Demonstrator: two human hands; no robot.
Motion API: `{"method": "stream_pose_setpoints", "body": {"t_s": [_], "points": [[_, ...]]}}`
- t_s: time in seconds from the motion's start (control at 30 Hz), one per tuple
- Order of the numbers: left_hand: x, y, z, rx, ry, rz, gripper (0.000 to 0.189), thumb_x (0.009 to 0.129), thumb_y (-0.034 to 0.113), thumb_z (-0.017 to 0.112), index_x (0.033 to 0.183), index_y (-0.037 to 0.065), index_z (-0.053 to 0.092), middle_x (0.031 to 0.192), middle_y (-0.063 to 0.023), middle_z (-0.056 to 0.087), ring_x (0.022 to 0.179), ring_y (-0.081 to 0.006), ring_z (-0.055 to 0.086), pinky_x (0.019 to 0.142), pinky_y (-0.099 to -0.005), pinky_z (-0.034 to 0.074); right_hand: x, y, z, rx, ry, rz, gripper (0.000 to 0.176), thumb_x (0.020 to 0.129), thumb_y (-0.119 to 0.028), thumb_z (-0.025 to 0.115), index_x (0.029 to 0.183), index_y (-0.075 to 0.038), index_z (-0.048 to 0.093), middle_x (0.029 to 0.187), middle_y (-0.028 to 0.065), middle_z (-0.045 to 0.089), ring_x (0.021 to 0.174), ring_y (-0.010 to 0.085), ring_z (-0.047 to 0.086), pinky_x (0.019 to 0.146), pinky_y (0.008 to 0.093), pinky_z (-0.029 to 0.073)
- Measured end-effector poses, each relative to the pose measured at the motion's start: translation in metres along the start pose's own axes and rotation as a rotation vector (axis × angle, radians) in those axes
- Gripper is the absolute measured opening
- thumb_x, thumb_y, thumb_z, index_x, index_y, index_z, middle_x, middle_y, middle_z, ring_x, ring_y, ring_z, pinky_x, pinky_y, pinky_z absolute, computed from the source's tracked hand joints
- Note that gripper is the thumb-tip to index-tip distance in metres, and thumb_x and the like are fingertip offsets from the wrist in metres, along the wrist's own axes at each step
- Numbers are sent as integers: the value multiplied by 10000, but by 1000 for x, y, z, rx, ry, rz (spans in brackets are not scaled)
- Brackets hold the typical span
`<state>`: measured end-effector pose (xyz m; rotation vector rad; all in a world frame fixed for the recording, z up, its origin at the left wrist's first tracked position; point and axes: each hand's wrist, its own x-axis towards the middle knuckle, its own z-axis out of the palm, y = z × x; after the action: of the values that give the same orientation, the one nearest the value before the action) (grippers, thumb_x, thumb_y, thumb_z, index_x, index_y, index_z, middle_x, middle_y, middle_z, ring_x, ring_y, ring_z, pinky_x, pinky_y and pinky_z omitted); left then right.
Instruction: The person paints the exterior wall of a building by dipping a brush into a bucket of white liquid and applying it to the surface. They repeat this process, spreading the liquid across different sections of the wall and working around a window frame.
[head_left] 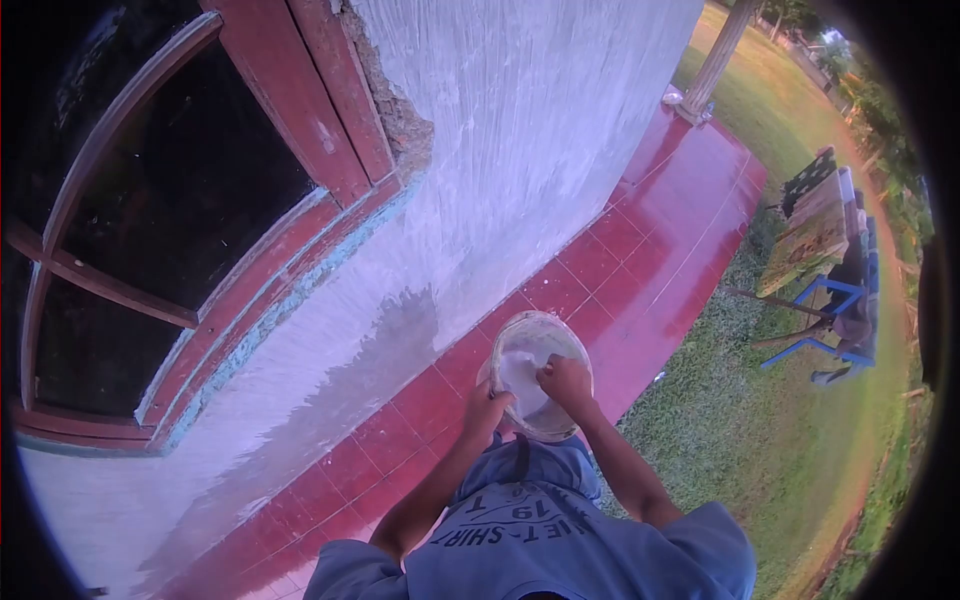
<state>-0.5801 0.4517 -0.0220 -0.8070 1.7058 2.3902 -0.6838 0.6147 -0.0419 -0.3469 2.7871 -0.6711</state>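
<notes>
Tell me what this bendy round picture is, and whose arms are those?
This is one picture from a small camera worn on a person's head, looking down, so their own arms and blue T-shirt show at the bottom. The lens bends the edges. No machine here, just two bare hands. The left hand grips the rim of a round white bucket. The right hand reaches into it; what its fingers hold is hidden. Underneath is a red tiled floor, beside a white-painted wall with a red wooden window frame. To the right lies green grass.
</notes>
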Motion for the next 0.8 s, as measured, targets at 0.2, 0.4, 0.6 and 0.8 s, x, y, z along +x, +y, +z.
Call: {"method": "stream_pose_setpoints", "body": {"t_s": [0.2,0.4,0.6,0.8], "points": [[3,-3,15,-95,194,26,259,780,49,630,1030,-15,610,841,-42,601,705,-123,569,613,-278,441,39,-4,1,62,-117,-287,239,820,-245,646,956,-52,687,924,213,677,838,405,661,763,494,511],[-5,-5,57,-261,299,141,231,782,38,617,1010,-1,619,783,-24,602,666,-112,577,590,-273,447,74,23,4,126,-297,-526,234,828,-230,673,997,-70,692,913,224,674,871,415,650,778,489,504],[-13,-17,91,-385,382,225,219,790,18,605,1007,-4,625,799,-28,615,666,-111,588,593,-279,465,77,49,-9,153,-372,-635,229,815,-204,699,992,-59,704,897,197,690,844,398,668,746,467,515],[-33,-19,116,-491,488,333,222,796,12,599,1014,-13,631,835,-31,637,722,-105,600,655,-269,473,94,71,-34,608,-654,-376,202,819,-155,718,979,-32,719,839,124,721,775,221,702,689,336,524]]}}
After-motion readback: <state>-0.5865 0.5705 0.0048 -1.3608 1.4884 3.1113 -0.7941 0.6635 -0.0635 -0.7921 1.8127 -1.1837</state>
